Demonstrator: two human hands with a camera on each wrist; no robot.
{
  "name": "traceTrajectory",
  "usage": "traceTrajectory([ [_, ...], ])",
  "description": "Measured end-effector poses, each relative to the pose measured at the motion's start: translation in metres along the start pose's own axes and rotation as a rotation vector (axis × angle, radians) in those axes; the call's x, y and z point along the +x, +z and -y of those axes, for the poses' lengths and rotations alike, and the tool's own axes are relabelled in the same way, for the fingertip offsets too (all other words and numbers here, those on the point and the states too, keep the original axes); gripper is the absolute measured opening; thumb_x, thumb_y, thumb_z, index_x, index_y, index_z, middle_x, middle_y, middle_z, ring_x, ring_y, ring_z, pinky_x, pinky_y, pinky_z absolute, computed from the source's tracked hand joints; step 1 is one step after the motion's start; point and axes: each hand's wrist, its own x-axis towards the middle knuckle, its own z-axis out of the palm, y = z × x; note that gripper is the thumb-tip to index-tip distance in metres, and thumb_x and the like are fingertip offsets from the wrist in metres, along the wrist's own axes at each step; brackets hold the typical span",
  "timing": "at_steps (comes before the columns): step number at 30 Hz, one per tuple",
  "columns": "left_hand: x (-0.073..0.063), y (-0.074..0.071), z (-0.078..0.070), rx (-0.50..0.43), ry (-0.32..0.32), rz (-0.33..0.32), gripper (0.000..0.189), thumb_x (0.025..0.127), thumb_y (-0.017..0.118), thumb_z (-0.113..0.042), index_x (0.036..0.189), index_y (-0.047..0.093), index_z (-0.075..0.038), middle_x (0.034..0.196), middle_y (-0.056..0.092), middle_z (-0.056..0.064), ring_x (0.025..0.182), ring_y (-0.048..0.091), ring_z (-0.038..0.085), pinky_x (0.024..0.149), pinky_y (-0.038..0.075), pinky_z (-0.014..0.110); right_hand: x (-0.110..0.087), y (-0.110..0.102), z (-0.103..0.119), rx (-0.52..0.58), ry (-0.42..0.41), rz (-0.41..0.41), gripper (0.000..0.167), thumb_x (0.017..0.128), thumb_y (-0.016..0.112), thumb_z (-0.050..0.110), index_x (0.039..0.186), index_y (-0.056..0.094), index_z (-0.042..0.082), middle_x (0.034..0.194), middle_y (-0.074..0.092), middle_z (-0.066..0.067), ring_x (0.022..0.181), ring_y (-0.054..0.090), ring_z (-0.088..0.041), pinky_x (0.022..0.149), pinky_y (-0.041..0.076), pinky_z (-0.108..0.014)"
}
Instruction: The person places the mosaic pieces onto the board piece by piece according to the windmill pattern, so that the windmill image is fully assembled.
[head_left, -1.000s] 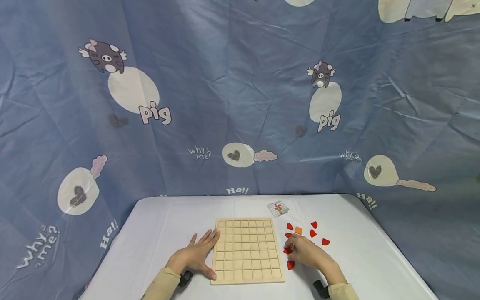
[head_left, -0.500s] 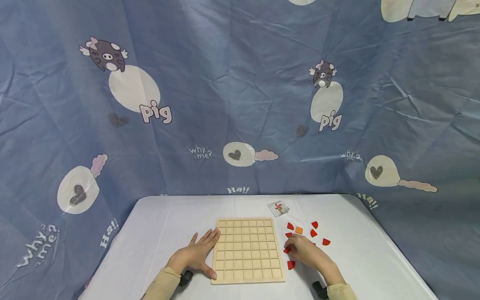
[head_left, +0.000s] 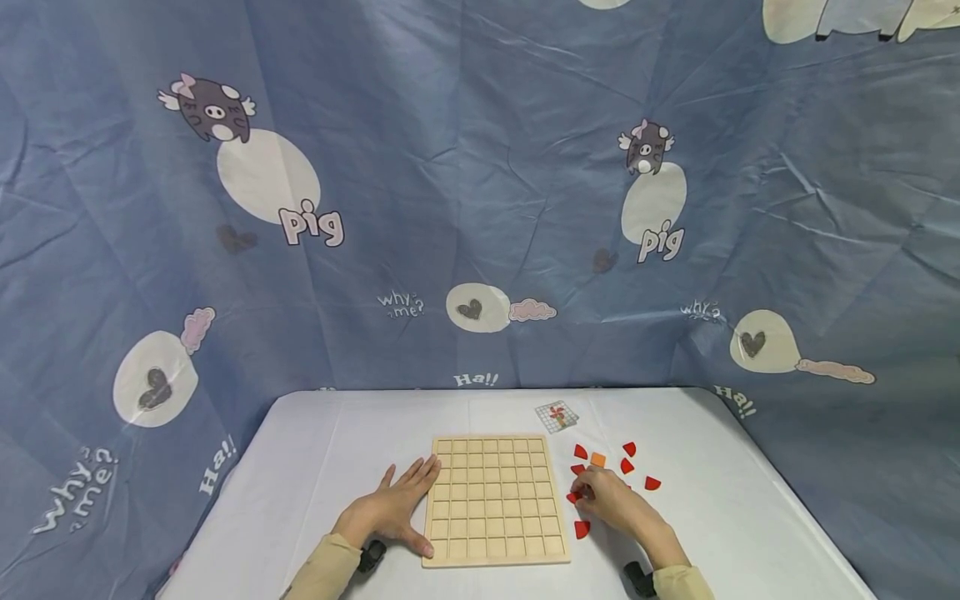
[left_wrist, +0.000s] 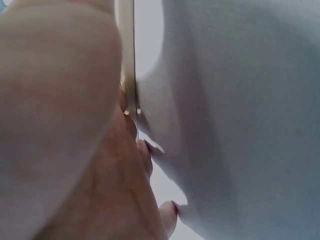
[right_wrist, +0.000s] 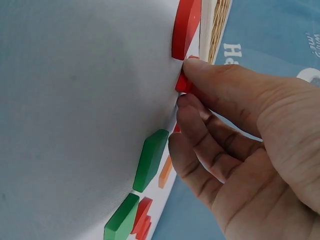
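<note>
A light wooden grid board (head_left: pixel 495 500) lies on the table. My left hand (head_left: pixel 390 508) rests at its left side, fingers spread, with fingertips and thumb touching the edge; in the left wrist view the palm (left_wrist: pixel 115 190) hides much of the board. To the right of the board, my right hand (head_left: pixel 611 500) pinches a small red quarter-round tile (right_wrist: pixel 184 81) between thumb and fingers, low over the table. Another red tile (head_left: pixel 582 529) lies just nearer than that hand. Two green tiles (right_wrist: pixel 151 160) show beside the fingers in the right wrist view.
Several red tiles, one of them a red wedge (head_left: pixel 652 483), lie scattered beyond and right of the right hand, around an orange square tile (head_left: pixel 597 459). A pattern card (head_left: pixel 557 417) lies behind the board. A blue printed curtain (head_left: pixel 480 208) surrounds the white table (head_left: pixel 360 442).
The right hand and the red tile at its fingertips have shifted slightly away from the body. The left hand and the board stay in place.
</note>
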Motion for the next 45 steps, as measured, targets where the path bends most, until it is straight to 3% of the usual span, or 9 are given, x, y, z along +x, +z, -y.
traceTrajectory([
  [7, -0.0017, -0.001, -0.0004, -0.002, 0.013, -0.005, 0.136, 0.053, 0.081, -0.063, 0.155, 0.012, -0.006, 0.163, 0.008, 0.014, 0.15, 0.008, 0.035, 0.117, 0.0, 0.065, 0.001, 0.0001, 0.0021, -0.007, 0.04, -0.009, 0.012, 0.078, 0.075, 0.002, 0.087, 0.07, 0.009, 0.08, 0.061, 0.005, 0.072, 0.052, -0.004, 0.062, 0.05, -0.023],
  [19, 0.0011, -0.0008, 0.0012, 0.006, 0.01, -0.004, 0.136, 0.054, 0.08, -0.065, 0.155, 0.011, -0.006, 0.163, 0.007, 0.012, 0.15, 0.007, 0.034, 0.117, 0.0, 0.065, 0.0022, 0.0027, 0.0026, -0.055, -0.036, -0.062, 0.02, 0.078, 0.073, -0.005, 0.089, 0.071, 0.011, 0.088, 0.061, 0.005, 0.082, 0.059, -0.009, 0.071, 0.055, -0.028],
  [27, 0.0028, 0.0024, 0.0045, 0.008, 0.001, 0.005, 0.138, 0.052, 0.078, -0.067, 0.155, 0.01, -0.007, 0.163, 0.006, 0.012, 0.151, 0.006, 0.033, 0.117, -0.001, 0.064, 0.0031, 0.005, 0.0038, -0.004, 0.142, -0.094, 0.013, 0.078, 0.076, 0.001, 0.087, 0.069, 0.007, 0.08, 0.064, 0.003, 0.074, 0.057, -0.007, 0.066, 0.054, -0.027],
  [33, 0.003, 0.0027, 0.0056, 0.015, 0.003, 0.004, 0.138, 0.052, 0.077, -0.068, 0.156, 0.009, -0.008, 0.163, 0.006, 0.012, 0.15, 0.006, 0.033, 0.117, -0.001, 0.064, 0.0044, 0.0062, 0.0059, 0.012, 0.248, -0.133, 0.017, 0.076, 0.081, 0.01, 0.078, 0.064, 0.008, 0.068, 0.058, 0.004, 0.062, 0.049, -0.008, 0.055, 0.044, -0.022],
  [41, 0.0022, 0.0022, 0.0053, 0.012, 0.005, 0.002, 0.137, 0.053, 0.078, -0.067, 0.155, 0.009, -0.008, 0.163, 0.005, 0.012, 0.15, 0.006, 0.034, 0.118, -0.001, 0.064, 0.0059, 0.0067, 0.0059, 0.047, 0.301, -0.131, 0.022, 0.079, 0.08, 0.017, 0.074, 0.06, 0.01, 0.063, 0.052, 0.004, 0.058, 0.045, -0.009, 0.05, 0.036, -0.021],
  [45, 0.0016, 0.0033, 0.0049, 0.011, 0.015, 0.007, 0.136, 0.054, 0.077, -0.067, 0.155, 0.009, -0.007, 0.163, 0.005, 0.012, 0.15, 0.007, 0.034, 0.117, -0.001, 0.064, 0.0036, 0.0033, 0.0015, 0.073, 0.27, -0.147, 0.015, 0.084, 0.075, 0.021, 0.078, 0.064, 0.012, 0.07, 0.055, 0.004, 0.062, 0.047, -0.008, 0.053, 0.04, -0.022],
])
